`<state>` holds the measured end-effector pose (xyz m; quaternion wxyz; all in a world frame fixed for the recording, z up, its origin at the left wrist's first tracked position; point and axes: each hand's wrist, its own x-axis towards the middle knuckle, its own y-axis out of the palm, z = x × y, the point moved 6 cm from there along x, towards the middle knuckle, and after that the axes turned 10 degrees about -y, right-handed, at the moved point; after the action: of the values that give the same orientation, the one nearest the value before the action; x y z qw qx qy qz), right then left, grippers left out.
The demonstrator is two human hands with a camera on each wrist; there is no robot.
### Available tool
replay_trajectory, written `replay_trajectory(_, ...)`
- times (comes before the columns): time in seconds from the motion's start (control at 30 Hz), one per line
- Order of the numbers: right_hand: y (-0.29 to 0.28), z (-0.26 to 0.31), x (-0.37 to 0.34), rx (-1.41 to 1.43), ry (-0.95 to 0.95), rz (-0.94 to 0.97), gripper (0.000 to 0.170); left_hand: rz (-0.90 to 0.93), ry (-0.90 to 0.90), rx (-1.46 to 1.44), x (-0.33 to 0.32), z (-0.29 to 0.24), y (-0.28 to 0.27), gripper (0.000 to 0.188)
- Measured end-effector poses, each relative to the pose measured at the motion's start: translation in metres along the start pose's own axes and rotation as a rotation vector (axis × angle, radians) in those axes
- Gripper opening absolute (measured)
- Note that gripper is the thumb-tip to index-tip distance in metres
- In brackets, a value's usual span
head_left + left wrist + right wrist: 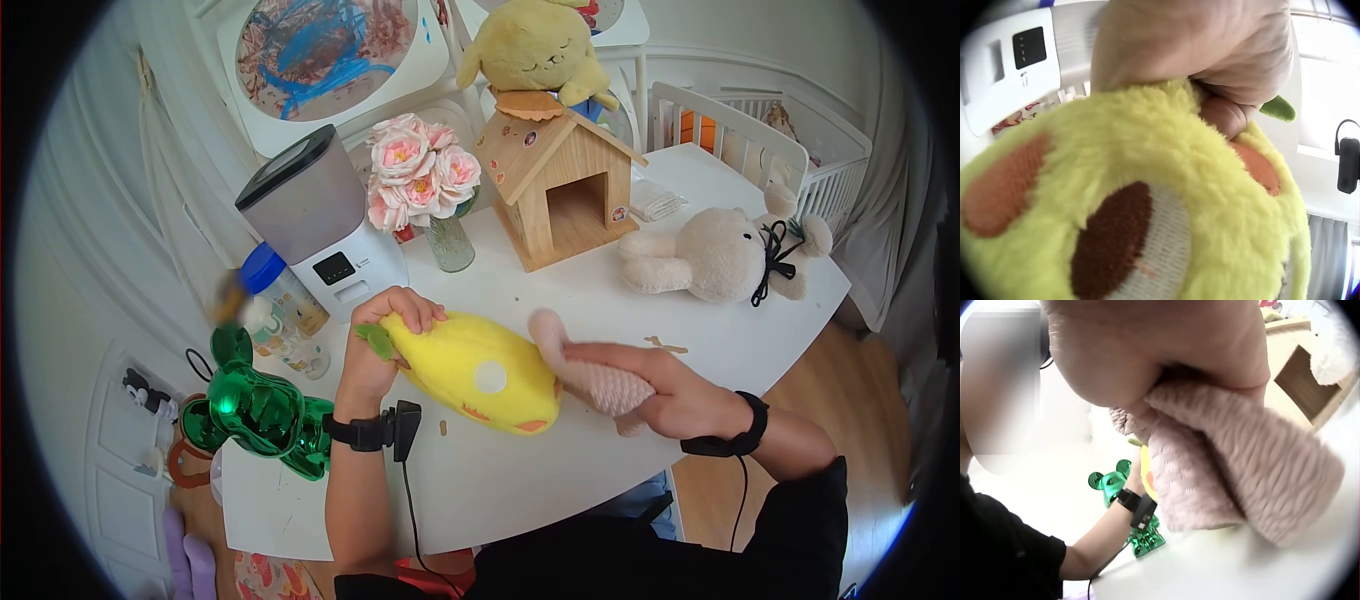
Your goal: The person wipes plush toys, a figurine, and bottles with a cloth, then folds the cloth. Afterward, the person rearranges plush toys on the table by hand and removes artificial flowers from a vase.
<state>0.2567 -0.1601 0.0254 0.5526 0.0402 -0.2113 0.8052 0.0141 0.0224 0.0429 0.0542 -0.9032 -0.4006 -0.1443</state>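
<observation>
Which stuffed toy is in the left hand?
The bright yellow toy with the green leaf; the cream toy lies untouched on the table, and the floppy-eared toy is by the wooden roof.

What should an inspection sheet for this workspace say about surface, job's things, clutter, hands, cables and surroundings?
Surface: white table, with brown marks.
Job's things: yellow plush; pink cloth close to its end, contact unclear.
Clutter: green figure, machine, roses in vase, wooden house, white plush.
Hands: left hand grips the yellow plush; right hand holds the pink cloth.
Cables: left cable and right cable hang below the wrists.
Surroundings: white crib beyond the table; wood floor.
</observation>
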Motion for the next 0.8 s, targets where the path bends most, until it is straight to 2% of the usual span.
replay_trajectory(0.07, 0.001, 0.021, 0.018, 0.03, -0.036, -0.067, 0.086, 0.172, 0.054, 0.143, 0.0, -0.002, 0.012, 0.01)
replay_trajectory(0.1, 0.002, 0.034, 0.027, -0.129, -0.221, -0.079, 0.086, 0.18, 0.056, 0.143, -0.001, -0.006, 0.016, 0.01)
replay_trajectory(0.13, 0.007, 0.046, 0.034, -0.289, -0.405, -0.088, 0.086, 0.216, -0.028, 0.194, -0.004, -0.007, 0.024, 0.01)
replay_trajectory(0.17, 0.015, 0.044, 0.043, -0.289, -0.405, -0.094, 0.086, 0.251, -0.113, 0.246, -0.007, -0.008, 0.03, 0.011)
replay_trajectory(0.2, 0.031, 0.044, 0.053, -0.359, -0.473, -0.026, 0.085, 0.256, -0.115, 0.25, -0.006, -0.012, 0.035, 0.011)
replay_trajectory(0.27, 0.052, 0.033, 0.056, -0.425, -0.545, 0.039, 0.083, -0.079, -0.237, 0.329, -0.002, -0.011, 0.023, 0.013)
replay_trajectory(0.33, 0.08, 0.007, 0.054, -0.774, -0.414, 0.206, 0.079, -0.117, -0.213, 0.327, 0.0, -0.006, 0.016, 0.017)
replay_trajectory(0.37, 0.084, 0.002, 0.048, -0.835, -0.427, 0.219, 0.075, -0.161, -0.185, 0.316, -0.001, -0.003, 0.01, 0.022)
replay_trajectory(0.47, 0.084, -0.015, 0.023, -0.809, -0.36, 0.339, 0.072, -0.233, -0.228, 0.282, 0.001, 0.005, -0.006, 0.019)
replay_trajectory(0.6, 0.055, -0.027, -0.011, -0.702, -0.242, 0.436, 0.067, -0.342, -0.162, 0.171, 0.005, 0.01, -0.024, 0.024)
replay_trajectory(0.67, 0.032, -0.033, -0.02, -0.487, -0.068, 0.353, 0.063, -0.364, -0.145, 0.132, 0.004, 0.004, -0.027, 0.022)
replay_trajectory(0.7, 0.026, -0.027, -0.02, -0.493, -0.07, 0.361, 0.063, -0.313, -0.087, 0.085, 0.005, -0.001, -0.024, 0.022)
replay_trajectory(0.77, -0.005, -0.007, -0.016, -0.25, 0.027, 0.016, 0.065, -0.263, -0.031, 0.038, 0.004, -0.005, -0.021, 0.023)
replay_trajectory(0.8, -0.008, 0.0, -0.012, -0.251, 0.028, 0.015, 0.065, -0.154, 0.041, 0.011, 0.006, -0.009, -0.014, 0.024)
